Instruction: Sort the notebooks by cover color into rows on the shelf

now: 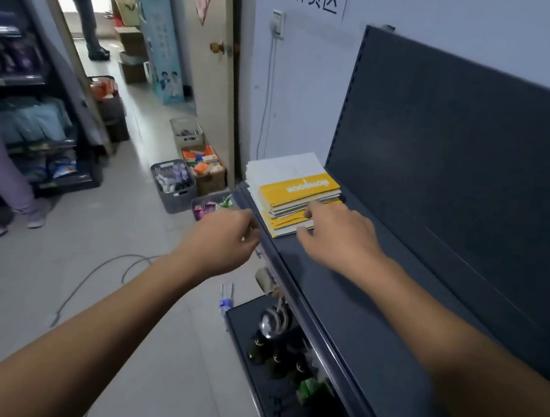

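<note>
**Mixed stack, unsorted: risk at the first lift**
The notebooks (yellow and white, edges uneven) lie on the shelf at 12 o'clock. The right hand meets their near edge, grasp not discernible. The left hand, at its 9 o'clock, is loosely curled and empty. A one-handed mid-stack pull could slide upper copies off the shelf's 9 o'clock lip.

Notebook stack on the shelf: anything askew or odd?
Yes. The stack of yellow and white notebooks on the dark grey metal shelf is ragged: edges fan out unevenly, colours mixed, white ones offset behind.
</note>
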A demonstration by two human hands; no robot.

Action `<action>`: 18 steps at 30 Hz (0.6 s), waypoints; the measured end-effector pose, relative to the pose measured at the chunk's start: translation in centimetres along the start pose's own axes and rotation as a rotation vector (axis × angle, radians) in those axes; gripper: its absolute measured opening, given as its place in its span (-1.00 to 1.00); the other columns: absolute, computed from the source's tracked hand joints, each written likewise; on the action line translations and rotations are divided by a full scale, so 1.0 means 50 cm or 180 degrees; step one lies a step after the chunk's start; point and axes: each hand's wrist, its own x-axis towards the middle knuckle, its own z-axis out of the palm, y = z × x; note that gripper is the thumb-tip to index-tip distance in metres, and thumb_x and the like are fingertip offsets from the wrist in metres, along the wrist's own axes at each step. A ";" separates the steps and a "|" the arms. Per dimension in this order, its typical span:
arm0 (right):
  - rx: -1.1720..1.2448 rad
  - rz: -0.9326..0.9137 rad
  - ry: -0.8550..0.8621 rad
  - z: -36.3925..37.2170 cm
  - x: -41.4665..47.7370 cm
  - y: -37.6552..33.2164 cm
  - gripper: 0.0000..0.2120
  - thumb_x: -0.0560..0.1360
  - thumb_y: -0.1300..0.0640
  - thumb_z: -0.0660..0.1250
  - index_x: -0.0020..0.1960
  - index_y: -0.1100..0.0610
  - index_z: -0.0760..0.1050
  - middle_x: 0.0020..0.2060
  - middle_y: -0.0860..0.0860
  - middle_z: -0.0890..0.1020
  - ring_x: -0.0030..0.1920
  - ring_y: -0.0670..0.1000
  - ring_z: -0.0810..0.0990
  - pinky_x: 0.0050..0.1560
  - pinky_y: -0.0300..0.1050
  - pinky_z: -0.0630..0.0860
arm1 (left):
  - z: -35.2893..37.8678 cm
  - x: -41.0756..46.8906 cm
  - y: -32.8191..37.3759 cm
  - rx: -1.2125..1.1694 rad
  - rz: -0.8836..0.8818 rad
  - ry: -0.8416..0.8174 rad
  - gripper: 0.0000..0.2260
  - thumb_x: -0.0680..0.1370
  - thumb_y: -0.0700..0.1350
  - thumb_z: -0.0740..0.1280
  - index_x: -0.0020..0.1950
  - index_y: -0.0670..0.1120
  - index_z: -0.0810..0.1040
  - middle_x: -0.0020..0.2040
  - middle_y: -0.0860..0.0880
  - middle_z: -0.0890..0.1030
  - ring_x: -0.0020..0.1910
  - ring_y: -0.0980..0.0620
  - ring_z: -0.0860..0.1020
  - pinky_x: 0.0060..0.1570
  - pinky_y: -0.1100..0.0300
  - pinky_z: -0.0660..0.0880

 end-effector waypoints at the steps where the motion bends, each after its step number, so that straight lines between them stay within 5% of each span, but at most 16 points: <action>1: -0.0012 0.0032 -0.0026 0.000 0.024 -0.003 -0.74 0.58 -0.06 0.20 0.16 0.05 0.49 -0.08 -0.02 0.62 -0.08 0.12 0.60 -0.18 -0.01 0.43 | -0.007 0.018 -0.014 -0.0026 -0.0016 0.0014 -0.79 0.59 0.00 0.20 0.07 -0.03 0.59 -0.01 0.02 0.64 -0.10 0.04 0.56 -0.15 0.10 0.52; 18: -0.0096 0.1352 0.0073 0.050 0.321 -0.040 -0.70 0.55 -0.12 0.21 0.16 0.04 0.49 -0.06 0.02 0.63 -0.05 0.17 0.59 -0.17 -0.03 0.37 | -0.007 0.399 -0.233 -0.0109 0.0813 -0.0267 -0.81 0.57 0.01 0.18 0.00 0.03 0.57 -0.03 0.06 0.63 -0.04 -0.03 0.58 -0.16 0.10 0.49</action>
